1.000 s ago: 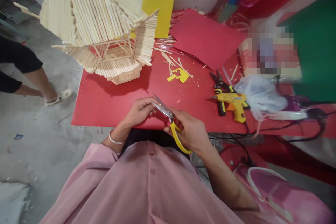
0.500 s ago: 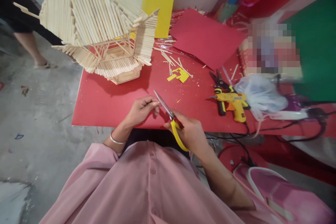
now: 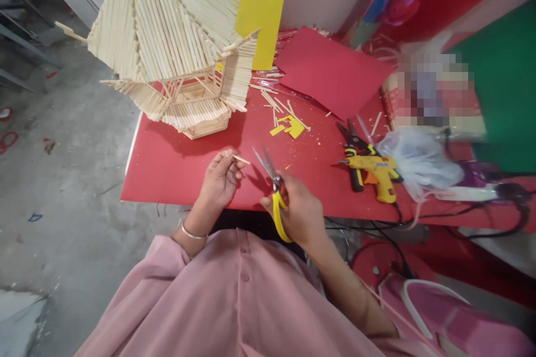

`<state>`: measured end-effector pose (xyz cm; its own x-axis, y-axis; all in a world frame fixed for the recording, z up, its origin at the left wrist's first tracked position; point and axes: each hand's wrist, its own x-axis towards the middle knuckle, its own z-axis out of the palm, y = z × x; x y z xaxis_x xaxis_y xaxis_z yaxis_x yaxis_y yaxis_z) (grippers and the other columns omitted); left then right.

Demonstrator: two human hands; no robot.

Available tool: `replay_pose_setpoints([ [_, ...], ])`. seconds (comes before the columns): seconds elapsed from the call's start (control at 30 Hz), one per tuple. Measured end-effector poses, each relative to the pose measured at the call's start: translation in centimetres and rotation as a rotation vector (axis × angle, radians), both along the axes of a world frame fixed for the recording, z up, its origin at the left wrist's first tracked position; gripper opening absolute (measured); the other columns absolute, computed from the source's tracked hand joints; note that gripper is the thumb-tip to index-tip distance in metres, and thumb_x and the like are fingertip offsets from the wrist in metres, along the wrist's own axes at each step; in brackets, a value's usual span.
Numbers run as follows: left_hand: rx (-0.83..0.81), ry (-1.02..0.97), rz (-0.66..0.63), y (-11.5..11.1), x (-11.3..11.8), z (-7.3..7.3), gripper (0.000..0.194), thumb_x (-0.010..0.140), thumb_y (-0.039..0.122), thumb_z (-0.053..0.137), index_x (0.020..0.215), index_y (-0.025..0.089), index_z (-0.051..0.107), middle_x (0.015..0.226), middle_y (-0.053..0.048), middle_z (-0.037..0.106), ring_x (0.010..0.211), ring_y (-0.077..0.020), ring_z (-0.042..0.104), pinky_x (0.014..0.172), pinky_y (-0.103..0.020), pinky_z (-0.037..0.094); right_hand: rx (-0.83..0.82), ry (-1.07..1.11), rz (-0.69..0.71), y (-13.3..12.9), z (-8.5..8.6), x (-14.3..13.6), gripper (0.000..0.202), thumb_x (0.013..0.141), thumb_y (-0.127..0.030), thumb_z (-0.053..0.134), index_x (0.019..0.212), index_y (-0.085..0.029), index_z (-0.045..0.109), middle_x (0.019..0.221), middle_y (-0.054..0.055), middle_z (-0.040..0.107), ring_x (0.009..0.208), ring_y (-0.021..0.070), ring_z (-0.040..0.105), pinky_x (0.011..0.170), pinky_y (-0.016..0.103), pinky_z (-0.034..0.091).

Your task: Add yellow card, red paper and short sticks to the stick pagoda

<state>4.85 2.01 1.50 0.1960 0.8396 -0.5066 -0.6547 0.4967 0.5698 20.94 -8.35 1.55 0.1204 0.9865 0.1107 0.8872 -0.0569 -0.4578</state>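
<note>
Between the thumb and fingers of my left hand (image 3: 221,178) is a short wooden stick (image 3: 242,159), its free end pointing right. My right hand (image 3: 300,207) holds yellow-handled scissors (image 3: 276,181), whose blades are parted and point up and left, a small gap away from the stick. Beyond my left hand, a pavilion-like model made of wooden sticks (image 3: 167,39) stands on the red table (image 3: 167,178). Yellow paper scraps (image 3: 294,127) and loose sticks (image 3: 272,99) lie past the scissors.
A yellow glue gun (image 3: 379,173) lies on the right beside black-and-yellow pliers (image 3: 355,170) and a clear plastic bag (image 3: 412,159). Red paper (image 3: 330,70) and a yellow sheet (image 3: 268,5) are at the back. Black cables (image 3: 456,209) cross the table's right end.
The stick now shows in my left hand, which has turned palm up more. The scissors' blades have parted. The person's leg at the far left has left the view, and the view has shifted slightly.
</note>
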Motion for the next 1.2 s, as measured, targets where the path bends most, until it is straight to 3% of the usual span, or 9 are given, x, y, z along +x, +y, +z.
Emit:
replay_pose_setpoints([
  [0.13,-0.127,-0.093,-0.016,-0.3,0.1,0.4,0.022,0.095,0.017,0.063,0.073,0.013,0.06,0.061,0.001,0.064,0.052,-0.007,0.064,0.044,-0.012,0.044,0.079,-0.121,0.054,0.0,-0.3,-0.6,0.053,0.094,-0.049,0.052,0.135,-0.015,0.056,0.105,0.014,0.07,0.088,0.0263,0.068,0.067,0.032,0.047],
  [0.4,-0.105,-0.135,0.004,-0.9,-0.1,0.3,0.019,0.094,0.016,0.064,0.076,0.011,0.062,0.068,-0.001,0.067,0.053,-0.0058,0.061,0.046,-0.012,0.045,0.046,-0.156,0.063,0.5,-0.1,-1.5,0.052,0.094,-0.048,0.051,0.135,-0.017,0.057,0.106,0.013,0.07,0.09,0.0261,0.065,0.065,0.031,0.043],
  [0.93,-0.201,-0.108,0.069,-1.1,0.9,1.0,0.022,0.094,0.013,0.061,0.072,0.013,0.058,0.059,0.003,0.057,0.045,-0.0039,0.052,0.043,-0.013,0.04,0.024,-0.135,0.068,0.6,-0.2,-1.1,0.048,0.096,-0.048,0.051,0.132,-0.019,0.064,0.099,0.01,0.073,0.08,0.0219,0.066,0.06,0.029,0.035],
  [1.2,-0.26,-0.04,0.053,-0.8,1.6,0.9,0.03,0.098,0.014,0.055,0.068,0.012,0.057,0.059,0.0,0.059,0.053,-0.0061,0.061,0.042,-0.012,0.038,0.077,-0.106,0.043,0.5,-1.1,0.0,0.046,0.097,-0.049,0.051,0.127,-0.018,0.068,0.094,0.009,0.077,0.075,0.0198,0.067,0.06,0.028,0.035],
])
